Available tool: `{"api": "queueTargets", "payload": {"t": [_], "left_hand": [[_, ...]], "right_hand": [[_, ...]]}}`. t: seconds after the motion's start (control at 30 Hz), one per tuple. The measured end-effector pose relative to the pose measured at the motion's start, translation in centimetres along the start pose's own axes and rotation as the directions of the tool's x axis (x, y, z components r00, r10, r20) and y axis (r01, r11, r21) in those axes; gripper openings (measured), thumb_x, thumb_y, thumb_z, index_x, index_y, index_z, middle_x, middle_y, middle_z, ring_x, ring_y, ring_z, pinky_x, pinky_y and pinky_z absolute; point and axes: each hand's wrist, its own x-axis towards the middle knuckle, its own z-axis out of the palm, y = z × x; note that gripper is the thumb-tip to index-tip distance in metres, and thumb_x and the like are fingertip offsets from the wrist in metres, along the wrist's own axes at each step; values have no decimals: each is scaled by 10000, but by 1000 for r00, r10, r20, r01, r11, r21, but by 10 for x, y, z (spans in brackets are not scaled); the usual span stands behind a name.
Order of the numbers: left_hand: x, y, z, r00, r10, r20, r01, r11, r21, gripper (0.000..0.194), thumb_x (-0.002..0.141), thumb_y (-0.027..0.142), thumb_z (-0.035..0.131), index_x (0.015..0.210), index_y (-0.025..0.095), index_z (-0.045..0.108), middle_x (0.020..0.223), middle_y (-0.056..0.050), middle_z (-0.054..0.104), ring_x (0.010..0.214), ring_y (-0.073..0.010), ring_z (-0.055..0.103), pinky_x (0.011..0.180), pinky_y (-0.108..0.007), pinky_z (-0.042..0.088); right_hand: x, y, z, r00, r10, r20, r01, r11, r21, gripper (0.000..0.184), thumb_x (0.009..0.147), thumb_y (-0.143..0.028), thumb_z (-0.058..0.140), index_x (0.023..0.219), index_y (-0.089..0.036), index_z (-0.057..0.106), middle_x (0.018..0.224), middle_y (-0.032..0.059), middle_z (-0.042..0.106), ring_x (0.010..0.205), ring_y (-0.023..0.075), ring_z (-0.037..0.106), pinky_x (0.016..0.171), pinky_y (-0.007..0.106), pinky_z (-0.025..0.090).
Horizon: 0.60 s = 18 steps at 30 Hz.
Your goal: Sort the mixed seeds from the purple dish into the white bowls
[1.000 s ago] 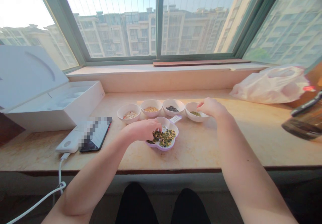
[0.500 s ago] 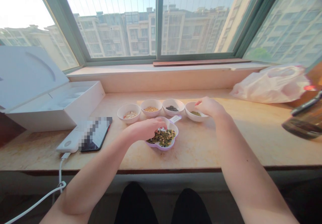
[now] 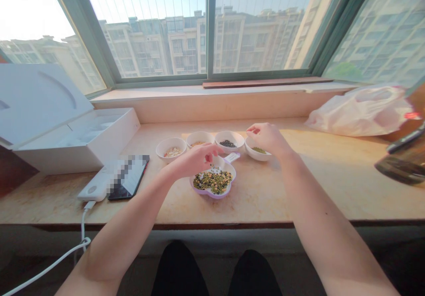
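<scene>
A white, lilac-edged dish [image 3: 229,189] with a short handle holds mixed green, black and tan beans [image 3: 212,181]. Over its back left part hovers my left hand [image 3: 199,157], its fingers curled together around a few beans, some showing just below the fingertips. My right hand [image 3: 265,137] is raised over the right-hand white bowl [image 3: 264,156], which has green beans [image 3: 258,150] in it. Its thumb and fingertips are pinched together; whatever is between them is too small to make out.
Left of that bowl stand a bowl of black beans [image 3: 227,144], a bowl of tan grains [image 3: 198,144] partly behind my left hand, and a bowl of pale flakes [image 3: 172,152]. A phone [image 3: 121,190], power bank [image 3: 93,189] and open white box [image 3: 66,158] are left; a plastic bag [image 3: 361,112] lies right.
My left hand has risen out of the beans in the dish, fingers closed. My right hand has lifted from the green-bean bowl and moved slightly left.
</scene>
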Motion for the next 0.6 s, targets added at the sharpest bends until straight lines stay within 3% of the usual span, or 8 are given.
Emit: {"api": "queueTargets", "payload": {"t": [0.13, 0.27, 0.37, 0.47, 0.6], "left_hand": [[6, -10, 5, 988, -61, -139, 12, 944, -330, 392, 807, 69, 599, 1183, 166, 652, 912, -8, 637, 847, -116, 627, 832, -282, 542], [10, -9, 6, 958, -184, -219, 28, 824, -566, 392, 768, 84, 670, 1153, 150, 646, 836, 22, 605, 808, -103, 625, 806, -270, 532], [10, -5, 4, 929, -296, -220, 67, 722, -689, 422, 754, 129, 735, 1165, 153, 639, 881, 13, 623, 816, -104, 640, 798, -269, 530], [10, -3, 3, 908, -380, -178, 115, 633, -766, 460, 746, 152, 760, 1184, 158, 619, 940, -6, 643, 823, -112, 661, 807, -286, 538], [10, -3, 5, 896, -415, -158, 161, 636, -755, 471, 768, 182, 765, 1210, 160, 600, 1002, -40, 671, 837, -125, 673, 817, -304, 543]], "right_hand": [[-13, -25, 13, 975, -223, 15, 201, 905, 374, 232, 887, -346, 643, 953, -173, 783, 824, 66, 751, 752, 193, 651, 719, 318, 500], [-32, -51, 27, 910, -386, 153, 169, 680, 714, 241, 862, -388, 690, 982, -182, 727, 823, 39, 714, 722, 167, 649, 641, 295, 512], [-43, -64, 34, 889, -426, 168, 131, 589, 798, 260, 806, -374, 774, 964, -195, 671, 853, 26, 702, 677, 136, 626, 596, 274, 515], [-46, -69, 36, 895, -403, 190, 89, 580, 809, 310, 775, -396, 820, 937, -201, 642, 817, 12, 691, 628, 121, 614, 551, 262, 504], [-46, -70, 36, 901, -373, 223, 57, 610, 791, 355, 777, -479, 826, 923, -189, 682, 777, 11, 682, 601, 124, 629, 530, 263, 500]]}}
